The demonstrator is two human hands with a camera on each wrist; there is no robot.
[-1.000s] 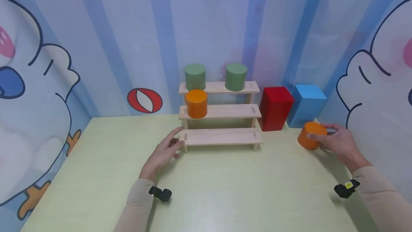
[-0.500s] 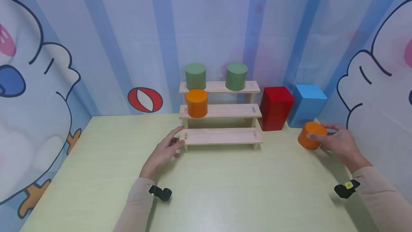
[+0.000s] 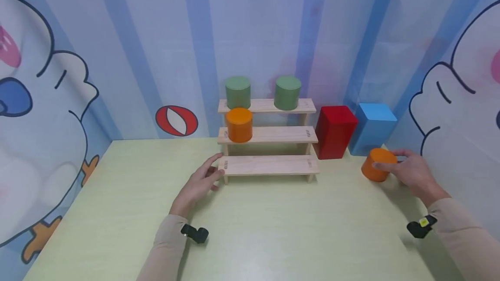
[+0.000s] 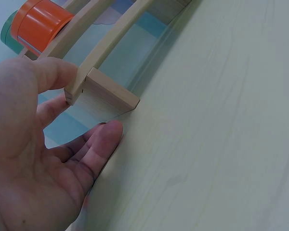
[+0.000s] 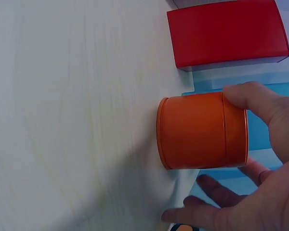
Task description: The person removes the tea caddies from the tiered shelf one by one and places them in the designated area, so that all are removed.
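In the head view, a three-step wooden display stand [image 3: 269,165] stands against the backdrop. My left hand [image 3: 197,185] holds the left end of its lowest board between thumb and index finger; the other fingers are loosely bent beside its leg. At the right, my right hand [image 3: 416,174] pinches an orange lidded round tin [image 5: 202,132] between thumb and index finger, near its lid. Whether the tin's base touches the table cannot be told. Another orange tin [image 3: 239,125] sits on the middle board's left end. Two green tins, one left [image 3: 238,93] and one right [image 3: 287,93], occupy the top board.
Right of the stand, a tall red box [image 3: 337,132] stands beside a light blue box [image 3: 373,129], just behind the held tin. A printed cartoon backdrop [image 3: 254,21] encloses the pale table [image 3: 265,233] at the back and both sides.
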